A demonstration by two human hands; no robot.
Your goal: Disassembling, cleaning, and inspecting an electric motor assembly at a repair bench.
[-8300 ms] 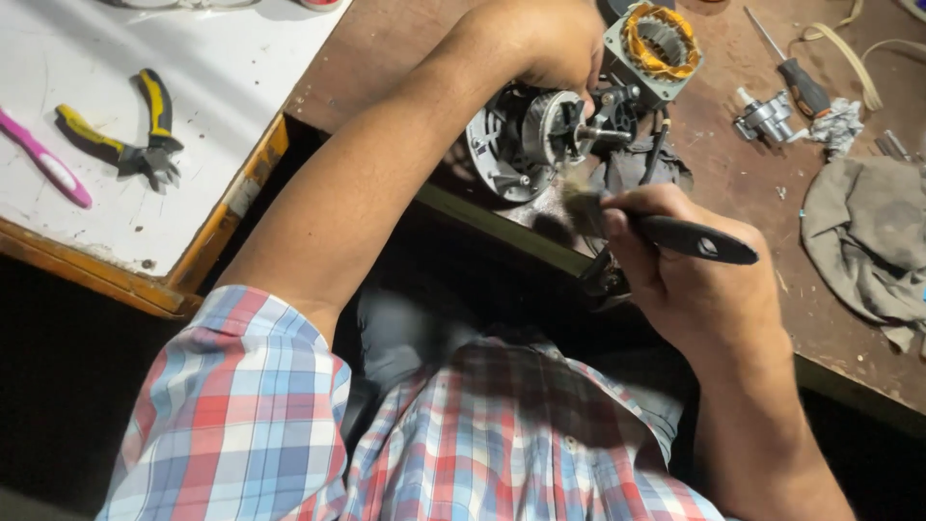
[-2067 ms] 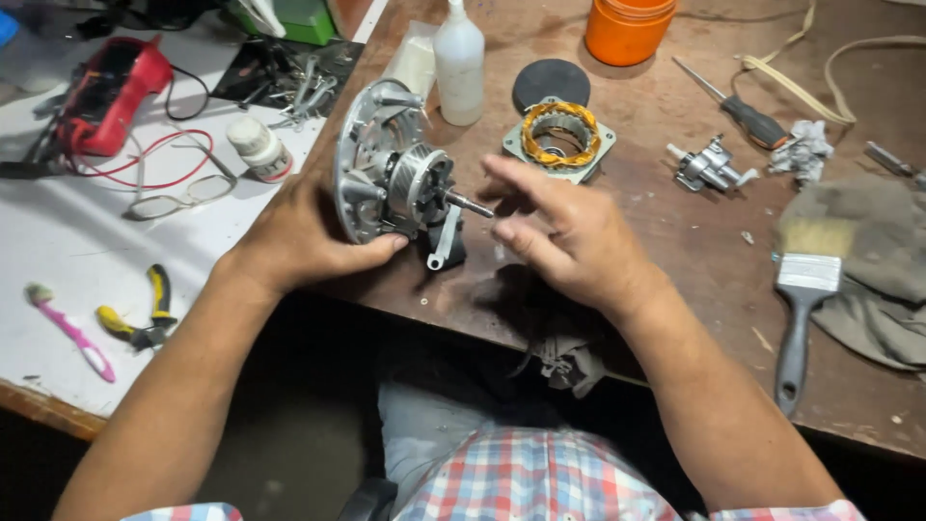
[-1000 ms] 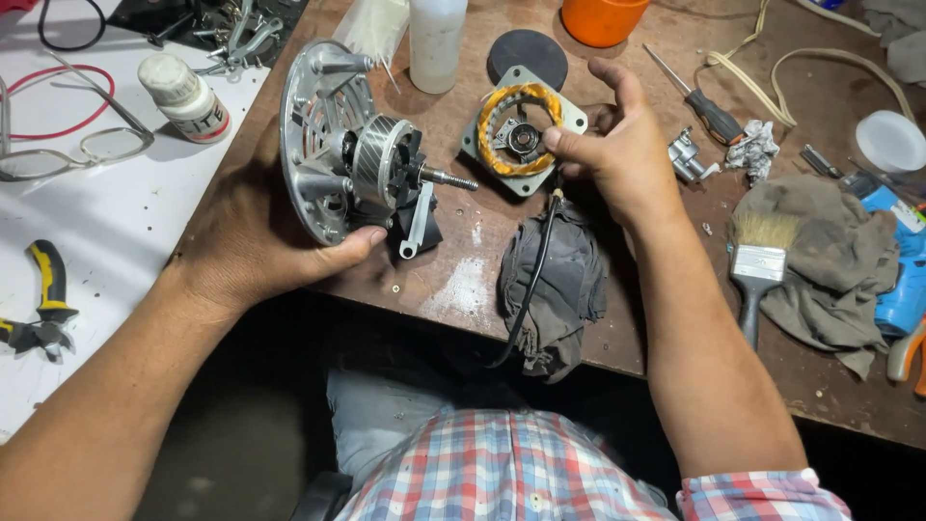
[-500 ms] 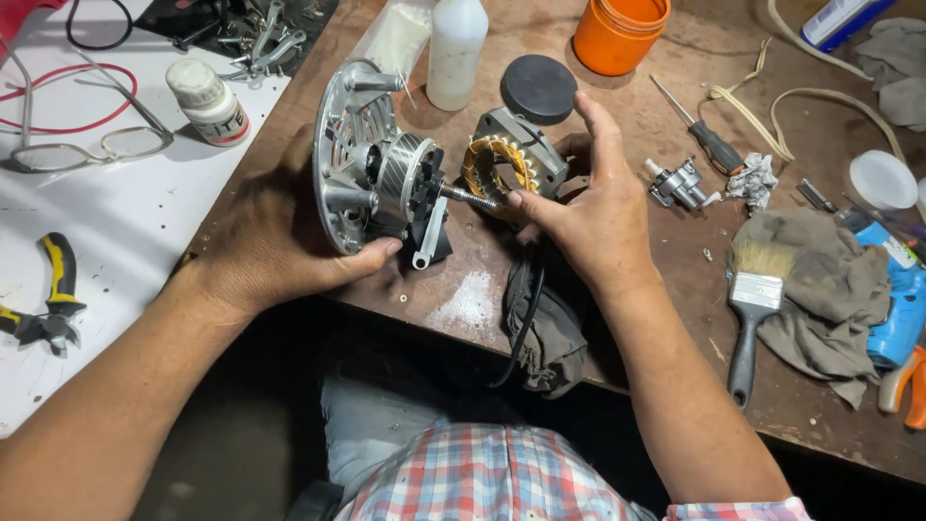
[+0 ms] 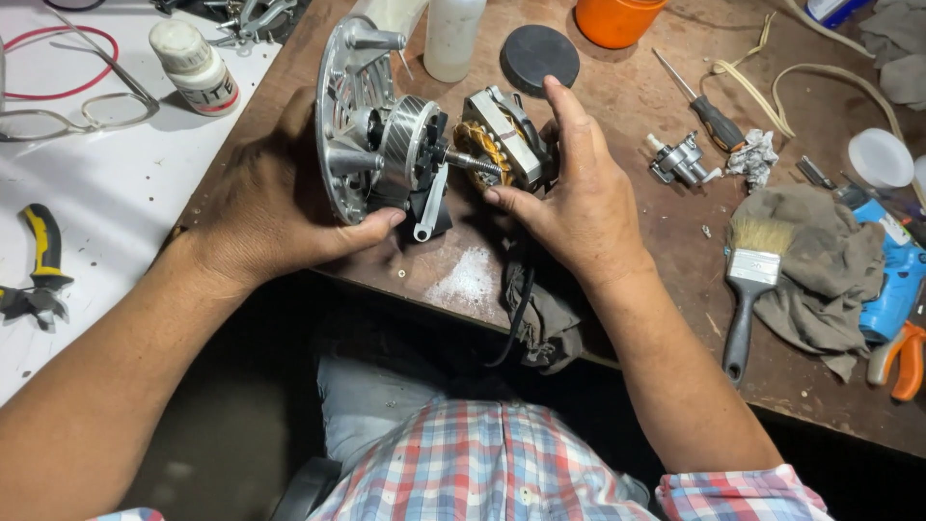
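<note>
A worn brown wooden bench (image 5: 617, 222) runs under both hands, its front edge just below the wrists; left of the left hand (image 5: 275, 207) lies a white board (image 5: 106, 241); that hand grips the round motor plate with rotor (image 5: 371, 145); the right hand (image 5: 579, 203) holds the copper-wound stator (image 5: 502, 145) against the shaft; a paintbrush (image 5: 748, 285) and grey rag (image 5: 830, 270) crowd its right side.

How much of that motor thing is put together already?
Looks done: the ribbed grey rotor already sits on the round silver metal end plate, which the left hand steadies. In hand: the right hand tilts the square metal stator with copper windings at the rotor's shaft tip, not yet slid over. Left: seating it; the small metal fitting and black-handled screwdriver lie unused.
</note>
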